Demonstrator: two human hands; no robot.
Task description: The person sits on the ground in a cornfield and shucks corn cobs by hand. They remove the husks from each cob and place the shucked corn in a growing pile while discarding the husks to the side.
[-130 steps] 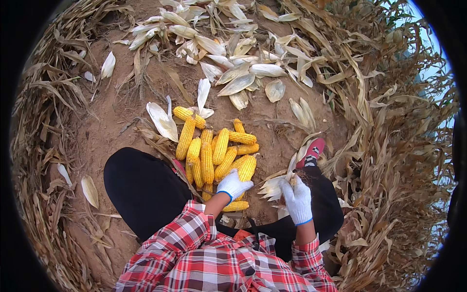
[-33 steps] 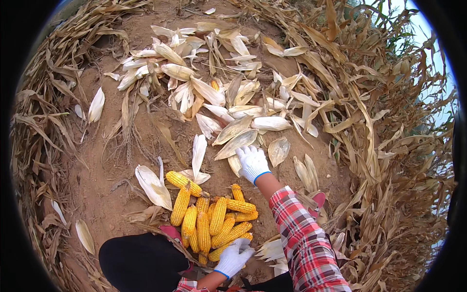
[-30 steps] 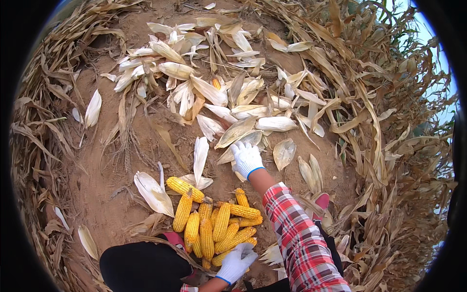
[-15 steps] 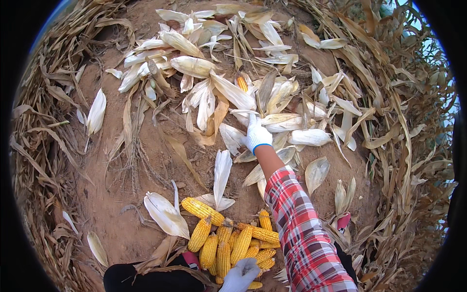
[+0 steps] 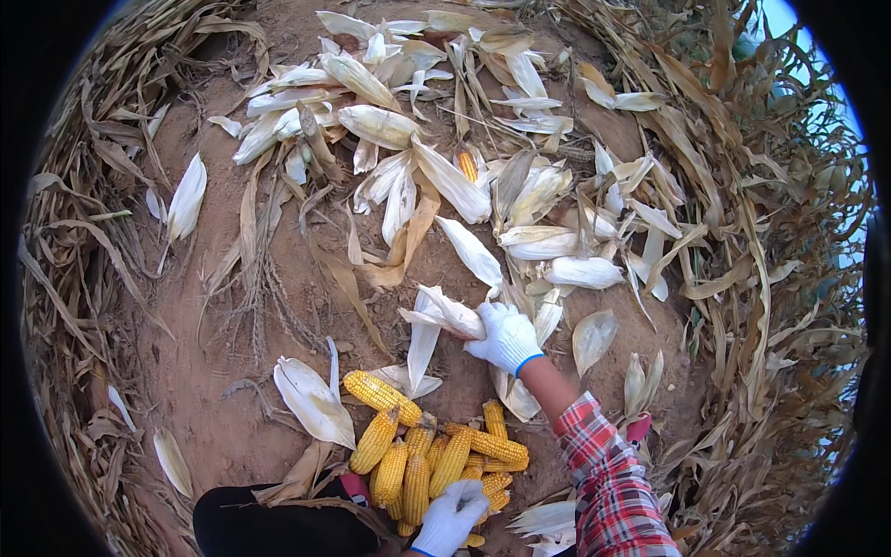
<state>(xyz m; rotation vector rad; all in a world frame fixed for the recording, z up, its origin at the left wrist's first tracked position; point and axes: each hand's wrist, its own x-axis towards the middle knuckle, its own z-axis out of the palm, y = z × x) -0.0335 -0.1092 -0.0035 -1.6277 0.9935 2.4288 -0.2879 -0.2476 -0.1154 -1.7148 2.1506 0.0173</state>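
My right hand [image 5: 507, 338], in a white knit glove with a blue cuff, is closed round the end of an ear of corn in its pale husk [image 5: 453, 314]. Its tip points left, above the ground, and no kernels show on it. My left hand [image 5: 449, 518], gloved too, is low in front of me with its fingers curled together; what they hold, if anything, is hidden. Right beside it lies a pile of bare yellow corn cobs [image 5: 417, 485]. One cob [image 5: 379, 391] lies at the pile's far left edge.
Several husked ears [image 5: 543, 243] and loose husks [image 5: 362, 84] lie beyond my right hand. One ear [image 5: 468, 167] shows orange kernels. A big loose husk [image 5: 311, 401] lies left of the pile. Dry stalks [image 5: 83, 306] line both sides. My dark-clad leg [image 5: 278, 524] is at the lower left.
My right hand has drawn back toward me from the husk heap, bringing an ear in its husk with it. My left hand has stayed by the cobs, shifting slightly.
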